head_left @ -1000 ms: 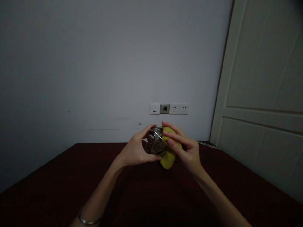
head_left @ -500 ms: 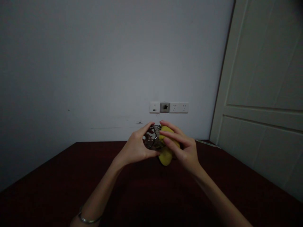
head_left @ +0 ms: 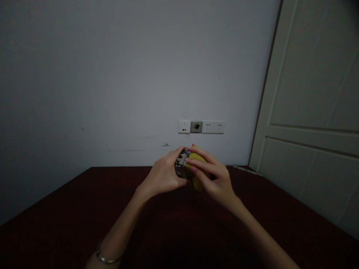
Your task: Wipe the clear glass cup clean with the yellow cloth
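Above the dark red table, my left hand (head_left: pixel 165 175) curves its thumb and fingers around a clear, shiny drinking glass (head_left: pixel 181 164). The glass lies tilted on its side, with one end facing me. My right hand (head_left: pixel 218 175) pinches a yellow cloth (head_left: pixel 198 184) and presses it against the glass's right side. A flap of cloth hangs below my right fingers. Cloth and fingers hide the far end of the glass.
The dark red tabletop (head_left: pixel 168 224) spreads below my hands and meets a pale wall (head_left: pixel 126 74). Wall sockets (head_left: pixel 213 127) sit just above the hands. A panelled white door (head_left: pixel 311 112) stands to the right. My left wrist wears a bracelet (head_left: pixel 108 260).
Both hands have shifted slightly, and the glass has turned a little in the left hand. The cloth has moved further over the glass, with less of it hanging down.
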{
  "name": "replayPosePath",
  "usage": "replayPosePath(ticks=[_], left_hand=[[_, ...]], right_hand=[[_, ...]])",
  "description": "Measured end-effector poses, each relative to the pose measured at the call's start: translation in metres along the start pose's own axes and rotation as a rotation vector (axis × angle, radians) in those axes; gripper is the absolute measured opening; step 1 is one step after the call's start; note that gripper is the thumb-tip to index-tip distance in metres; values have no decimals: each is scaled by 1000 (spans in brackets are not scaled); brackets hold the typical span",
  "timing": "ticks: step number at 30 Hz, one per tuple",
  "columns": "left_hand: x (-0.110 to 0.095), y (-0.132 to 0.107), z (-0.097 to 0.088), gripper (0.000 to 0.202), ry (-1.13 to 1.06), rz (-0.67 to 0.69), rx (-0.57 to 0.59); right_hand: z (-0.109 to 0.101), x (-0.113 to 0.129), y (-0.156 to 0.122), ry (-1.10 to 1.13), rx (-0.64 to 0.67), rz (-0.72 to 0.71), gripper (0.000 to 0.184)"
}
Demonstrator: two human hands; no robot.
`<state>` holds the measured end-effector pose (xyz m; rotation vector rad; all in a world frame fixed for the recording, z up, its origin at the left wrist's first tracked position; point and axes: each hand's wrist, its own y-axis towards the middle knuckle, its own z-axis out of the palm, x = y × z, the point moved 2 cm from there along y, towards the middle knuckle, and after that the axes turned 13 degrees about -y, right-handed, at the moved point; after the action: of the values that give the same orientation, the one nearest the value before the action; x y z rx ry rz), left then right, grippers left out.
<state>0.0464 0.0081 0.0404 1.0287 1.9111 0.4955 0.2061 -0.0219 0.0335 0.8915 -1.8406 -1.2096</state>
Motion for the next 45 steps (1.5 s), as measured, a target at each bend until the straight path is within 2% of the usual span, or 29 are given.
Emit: replayPosePath(ticks=[2, 4, 9, 12, 15, 19, 21, 23, 26, 28, 30, 34, 36, 39, 42, 45], left_hand=[[1, 0, -1, 83, -42, 7, -11], [2, 1, -3, 83, -111, 8, 1], [2, 1, -4, 87, -286, -42, 55], [2, 2, 0, 90, -425, -102, 75], [5, 3, 3, 88, -567, -167, 80], [7, 4, 5, 79, -646, -239, 49], [7, 4, 5, 73, -635, -261, 31], [5, 4, 4, 69, -616, -257, 28], [1, 4, 5, 68, -624, -256, 68], [0, 4, 5, 68, -624, -264, 78], [0, 3, 5, 68, -597, -262, 60], [2, 2, 4, 65, -527, -229, 45], [3, 2, 3, 70, -484, -228, 42], [2, 1, 2, 80, -377, -224, 44], [-3, 2, 2, 76, -287, -172, 74], [-6, 3, 1, 71, -227, -139, 76]], right_hand=[[1, 3, -1, 3, 64, -95, 34], [2, 3, -2, 31, 68, -103, 34], [1, -8, -1, 154, -51, 152, 23], [-1, -10, 0, 190, -86, 215, 21], [-3, -3, 0, 126, -91, 126, 24], [-1, 9, -2, 61, -24, -46, 32], [0, 8, -1, 78, -28, -16, 30], [-1, 3, 1, 116, -53, 85, 25], [-2, -6, 3, 191, -62, 230, 20], [-3, -8, 3, 204, -67, 265, 20], [-3, -4, 2, 157, -69, 215, 21], [-1, 8, -2, 40, -18, -18, 30], [0, 8, -2, 39, -8, -35, 31], [-1, 1, 1, 102, -56, 112, 25], [-2, -7, 4, 167, -84, 282, 20], [-3, -6, 4, 146, -87, 288, 20]])
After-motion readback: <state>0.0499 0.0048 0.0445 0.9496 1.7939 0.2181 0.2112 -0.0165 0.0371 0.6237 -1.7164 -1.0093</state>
